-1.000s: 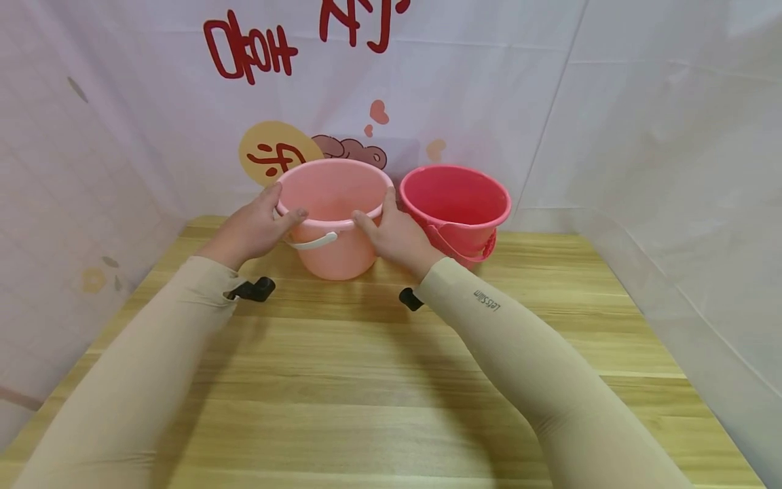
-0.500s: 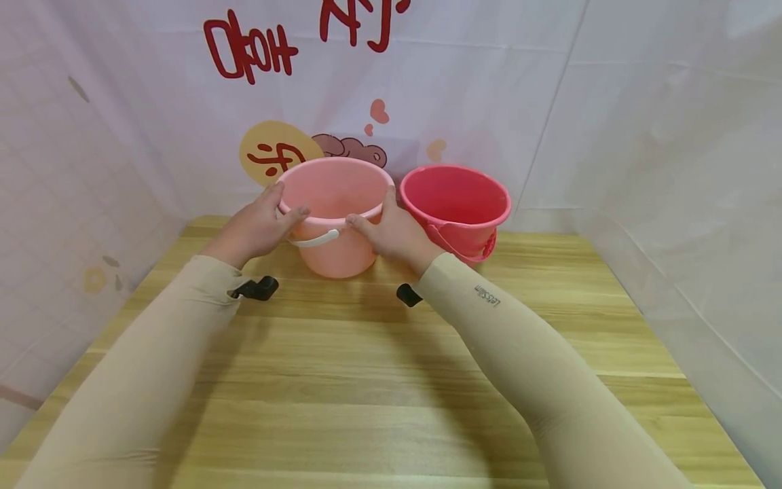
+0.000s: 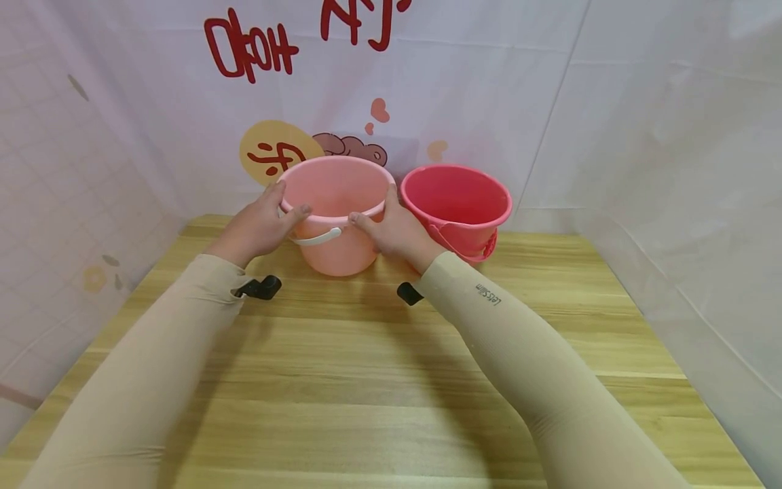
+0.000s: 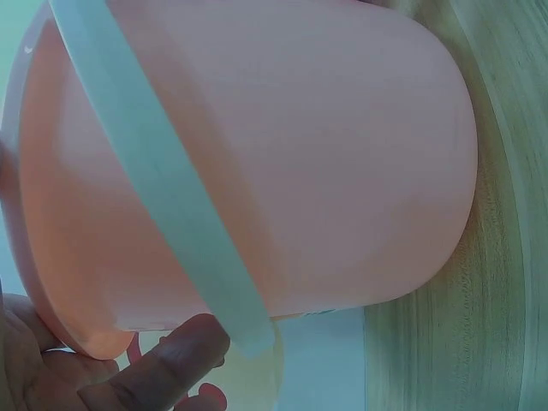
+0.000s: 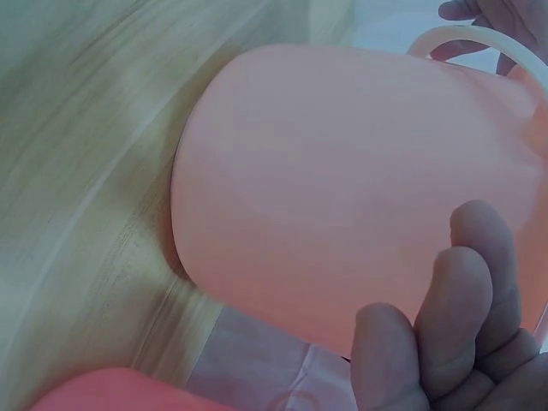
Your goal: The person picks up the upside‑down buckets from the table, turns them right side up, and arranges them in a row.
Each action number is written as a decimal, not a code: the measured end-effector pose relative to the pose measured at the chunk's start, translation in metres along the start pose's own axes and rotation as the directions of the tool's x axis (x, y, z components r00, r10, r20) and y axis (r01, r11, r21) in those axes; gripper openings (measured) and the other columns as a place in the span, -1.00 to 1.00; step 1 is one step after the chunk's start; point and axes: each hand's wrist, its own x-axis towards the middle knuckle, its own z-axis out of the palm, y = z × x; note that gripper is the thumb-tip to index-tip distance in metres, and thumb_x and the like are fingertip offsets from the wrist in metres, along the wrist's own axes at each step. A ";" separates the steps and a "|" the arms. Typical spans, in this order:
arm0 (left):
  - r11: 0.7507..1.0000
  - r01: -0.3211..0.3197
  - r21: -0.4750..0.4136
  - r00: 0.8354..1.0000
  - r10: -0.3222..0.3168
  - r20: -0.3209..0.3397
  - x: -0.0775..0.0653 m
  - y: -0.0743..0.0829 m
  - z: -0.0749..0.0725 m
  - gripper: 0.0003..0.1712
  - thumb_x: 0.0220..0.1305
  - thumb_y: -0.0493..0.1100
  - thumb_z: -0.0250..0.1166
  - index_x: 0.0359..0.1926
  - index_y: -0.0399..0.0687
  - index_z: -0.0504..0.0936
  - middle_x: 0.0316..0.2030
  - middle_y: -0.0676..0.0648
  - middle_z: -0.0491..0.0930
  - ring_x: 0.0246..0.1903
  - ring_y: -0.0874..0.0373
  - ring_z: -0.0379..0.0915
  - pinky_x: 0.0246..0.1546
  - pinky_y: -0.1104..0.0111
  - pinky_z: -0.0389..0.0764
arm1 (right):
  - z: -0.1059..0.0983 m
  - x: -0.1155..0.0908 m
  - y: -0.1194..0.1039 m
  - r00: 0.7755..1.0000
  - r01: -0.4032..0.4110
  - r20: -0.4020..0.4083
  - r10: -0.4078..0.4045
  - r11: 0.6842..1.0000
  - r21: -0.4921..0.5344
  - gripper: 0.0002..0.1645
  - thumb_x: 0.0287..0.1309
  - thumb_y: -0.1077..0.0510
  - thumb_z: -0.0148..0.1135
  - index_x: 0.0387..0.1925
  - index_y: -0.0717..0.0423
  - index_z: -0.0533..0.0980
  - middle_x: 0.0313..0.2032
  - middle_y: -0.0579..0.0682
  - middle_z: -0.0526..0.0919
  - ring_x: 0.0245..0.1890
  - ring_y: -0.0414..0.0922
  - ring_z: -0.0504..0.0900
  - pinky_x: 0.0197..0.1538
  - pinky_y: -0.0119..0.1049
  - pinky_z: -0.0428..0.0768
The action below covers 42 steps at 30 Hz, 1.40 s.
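Observation:
A light pink bucket (image 3: 339,251) stands upright at the back of the table, its white handle (image 3: 318,238) hanging down at the front. My left hand (image 3: 259,224) grips the left of its rim, thumb along the front edge. On the opposite side, my right hand (image 3: 403,231) holds the rim, thumb over the front lip and fingers down the outer wall. In the right wrist view several curled fingers (image 5: 458,295) lie against the bucket's side. The left wrist view shows the handle slanting across the bucket wall (image 4: 342,171). The inside I can see is bare.
A darker red-pink bucket (image 3: 455,197) stands close on the right, its handle (image 3: 464,257) lowered in front. Behind both hangs a white printed cloth (image 3: 476,88). Cloth walls (image 3: 672,204) border the sides of the wood-grain table (image 3: 342,380).
The light pink bucket has shifted very slightly back and to the right, with both hands on its rim throughout. The darker bucket keeps its place.

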 end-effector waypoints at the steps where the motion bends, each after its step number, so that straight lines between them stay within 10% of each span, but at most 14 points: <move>1: 1.000 0.002 -0.001 1.000 -0.002 0.000 0.000 0.000 0.000 0.24 0.38 0.65 -0.12 0.72 0.05 -0.35 0.63 -0.25 0.04 0.52 -0.35 0.16 0.47 -0.36 0.21 | 0.000 0.000 0.000 1.000 0.001 -0.003 -0.001 1.000 0.001 0.32 0.29 -0.43 0.27 0.70 -0.27 -0.37 0.18 0.00 0.62 -0.04 -0.05 0.70 0.14 -0.09 0.69; 7: 1.000 -0.003 0.012 1.000 0.003 -0.001 0.001 0.000 -0.002 0.26 0.37 0.66 -0.13 0.72 0.02 -0.34 0.71 -0.17 -0.17 0.59 -0.35 0.03 0.50 -0.34 0.16 | 0.000 0.000 0.001 1.000 0.012 -0.011 -0.012 1.000 0.019 0.31 0.27 -0.44 0.29 0.70 -0.34 -0.34 0.50 -0.06 0.38 0.33 -0.05 0.50 0.41 0.08 0.52; 17: 1.000 -0.016 0.021 1.000 0.016 0.008 -0.001 -0.001 -0.003 0.27 0.36 0.66 -0.10 0.72 0.01 -0.33 0.71 -0.16 -0.19 0.61 -0.35 0.01 0.51 -0.33 0.15 | 0.001 0.002 0.002 0.998 0.034 -0.044 -0.036 0.997 -0.065 0.33 0.23 -0.50 0.29 0.71 -0.28 -0.27 0.47 -0.07 0.43 0.34 -0.04 0.52 0.41 0.08 0.53; 28: 0.999 -0.034 0.019 0.999 0.034 0.022 -0.005 0.006 -0.008 0.26 0.38 0.63 -0.03 0.71 -0.07 -0.22 0.35 -0.27 0.39 0.35 -0.28 0.41 0.40 -0.29 0.34 | -0.001 -0.002 0.004 0.997 0.028 -0.065 -0.040 0.984 -0.178 0.38 0.21 -0.57 0.23 0.72 -0.15 -0.26 0.35 -0.07 0.54 0.13 -0.07 0.64 0.26 0.00 0.67; 42: 0.999 0.003 0.033 0.998 -0.005 0.062 -0.009 0.014 -0.011 0.26 0.27 0.70 0.00 0.53 -0.24 0.16 0.22 -0.22 0.57 0.25 -0.21 0.50 0.29 -0.21 0.46 | 0.003 -0.005 0.004 0.995 0.047 -0.078 -0.060 0.986 -0.159 0.38 0.21 -0.60 0.22 0.71 -0.15 -0.27 0.20 -0.10 0.63 -0.03 -0.11 0.69 0.11 -0.09 0.72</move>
